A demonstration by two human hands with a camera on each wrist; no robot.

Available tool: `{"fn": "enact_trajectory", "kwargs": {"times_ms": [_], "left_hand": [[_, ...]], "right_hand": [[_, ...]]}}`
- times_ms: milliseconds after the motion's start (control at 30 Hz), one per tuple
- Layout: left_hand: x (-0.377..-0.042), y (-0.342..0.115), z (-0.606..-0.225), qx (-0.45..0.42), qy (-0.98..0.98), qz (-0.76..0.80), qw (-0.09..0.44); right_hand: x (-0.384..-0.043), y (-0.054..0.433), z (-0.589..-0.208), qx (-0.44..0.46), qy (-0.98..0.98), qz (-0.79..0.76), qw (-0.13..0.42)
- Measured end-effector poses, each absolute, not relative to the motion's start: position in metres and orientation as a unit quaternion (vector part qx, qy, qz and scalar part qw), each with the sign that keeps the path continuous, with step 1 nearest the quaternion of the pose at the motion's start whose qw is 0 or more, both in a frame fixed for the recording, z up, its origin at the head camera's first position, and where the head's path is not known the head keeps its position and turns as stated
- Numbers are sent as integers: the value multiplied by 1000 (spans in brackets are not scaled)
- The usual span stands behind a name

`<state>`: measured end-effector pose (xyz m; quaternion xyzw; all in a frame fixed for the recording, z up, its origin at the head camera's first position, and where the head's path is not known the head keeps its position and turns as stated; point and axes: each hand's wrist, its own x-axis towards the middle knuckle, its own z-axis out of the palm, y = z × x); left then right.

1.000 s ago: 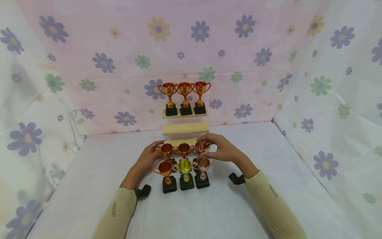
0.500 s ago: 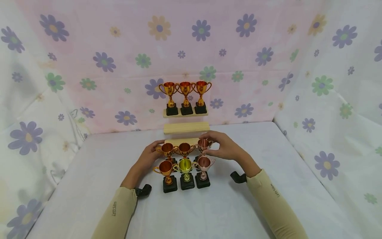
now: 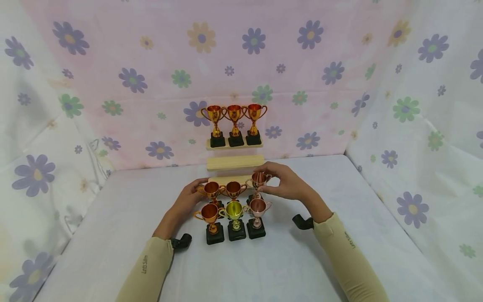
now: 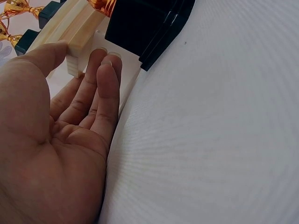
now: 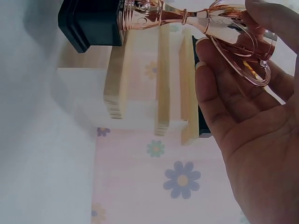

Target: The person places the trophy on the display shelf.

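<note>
My right hand point(image 3: 288, 183) pinches a rose-gold trophy cup point(image 3: 259, 179) by its bowl, thumb on one side and fingers on the other. In the right wrist view its black base point(image 5: 96, 21) overlaps the lowest step of the wooden display stand. My left hand point(image 3: 188, 196) is at the stand's left end. Its thumb presses the end of a wooden step point(image 4: 86, 32), and the fingers curve round beneath by the white support point(image 4: 73, 65). Beside that hand, two orange-gold trophies point(image 3: 212, 189) stand upright in front of the stand, partly covering its lowest step.
The front row holds an orange-gold trophy point(image 3: 209, 213), a yellow-gold trophy point(image 3: 234, 209) and a second rose-gold trophy point(image 3: 258, 207). Three gold trophies point(image 3: 235, 123) occupy the top step. The middle step point(image 3: 235, 162) lies below them. Flowered cloth point(image 3: 158, 84) hangs behind.
My right hand has moved slightly up and to the right, raising the rose-gold trophy with it. The left hand has stayed at the stand's left end.
</note>
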<state>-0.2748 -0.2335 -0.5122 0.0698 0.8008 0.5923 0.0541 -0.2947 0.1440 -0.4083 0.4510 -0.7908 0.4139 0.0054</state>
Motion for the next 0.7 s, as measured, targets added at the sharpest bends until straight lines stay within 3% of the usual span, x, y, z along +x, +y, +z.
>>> {"fn": "enact_trajectory", "kwargs": {"times_ms": [700], "left_hand": [[-274, -234, -512, 84, 801, 590, 49]], "right_hand": [[-312, 143, -364, 462, -813, 355, 1]]}}
